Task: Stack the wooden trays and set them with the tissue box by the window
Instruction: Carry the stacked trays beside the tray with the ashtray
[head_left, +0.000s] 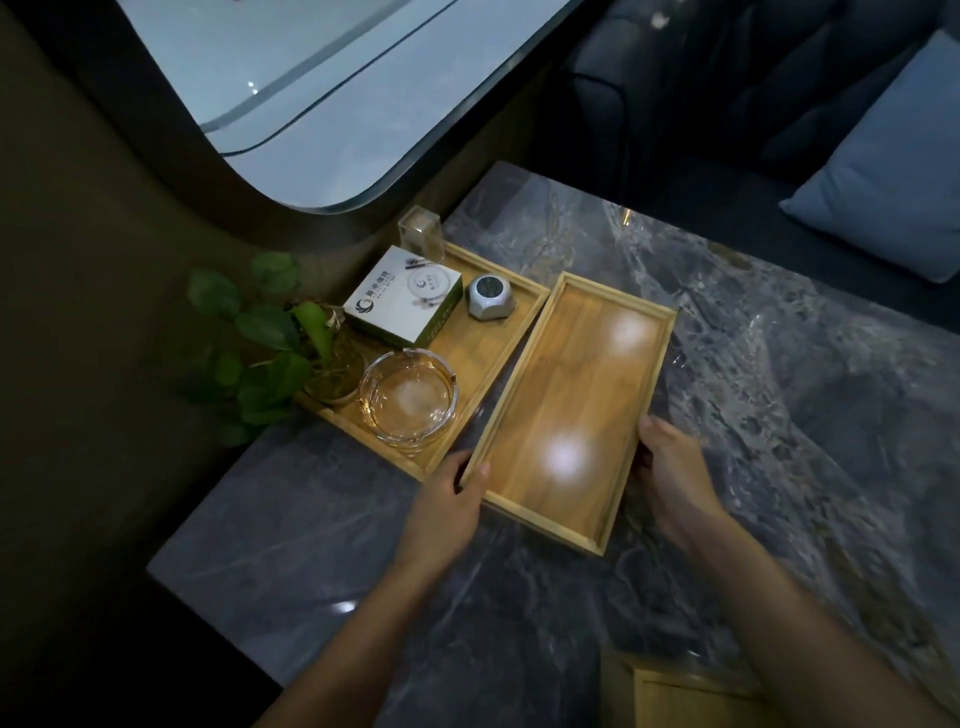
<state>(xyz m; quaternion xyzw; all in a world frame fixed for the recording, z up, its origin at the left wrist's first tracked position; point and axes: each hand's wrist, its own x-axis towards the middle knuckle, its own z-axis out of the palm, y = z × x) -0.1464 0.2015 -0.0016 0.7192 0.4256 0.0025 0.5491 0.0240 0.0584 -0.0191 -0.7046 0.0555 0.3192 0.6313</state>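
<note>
Empty tray (571, 410) mid-frame on the table (779, 415), beside the loaded tray (488, 343) holding the tissue box (402, 296). Left hand (447, 506) and right hand (672, 480) grasp its long sides. Likely light, rigid wood; grip the rims

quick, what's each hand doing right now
Left hand: closed on the near left edge of the empty wooden tray.
Right hand: closed on the same tray's right edge.
</note>
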